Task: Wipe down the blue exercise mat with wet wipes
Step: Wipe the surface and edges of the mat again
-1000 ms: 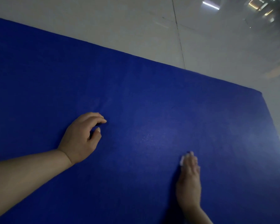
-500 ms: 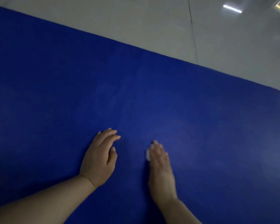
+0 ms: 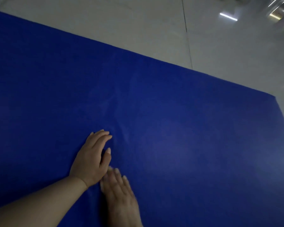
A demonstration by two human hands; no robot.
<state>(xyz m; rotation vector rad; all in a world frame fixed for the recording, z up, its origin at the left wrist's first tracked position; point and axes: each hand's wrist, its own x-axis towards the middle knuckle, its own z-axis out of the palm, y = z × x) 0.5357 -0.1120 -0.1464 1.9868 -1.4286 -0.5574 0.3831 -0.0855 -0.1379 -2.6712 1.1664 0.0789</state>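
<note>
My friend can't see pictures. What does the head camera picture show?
Two bare hands press flat on a big blue exercise mat: the left hand just ahead of the blurred right hand. No wipe is visible. Shiny pale floor tiles lie beyond the mat.

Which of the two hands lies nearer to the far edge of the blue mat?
The left hand; its fingers reach further up the mat than the blurred right hand.
</note>
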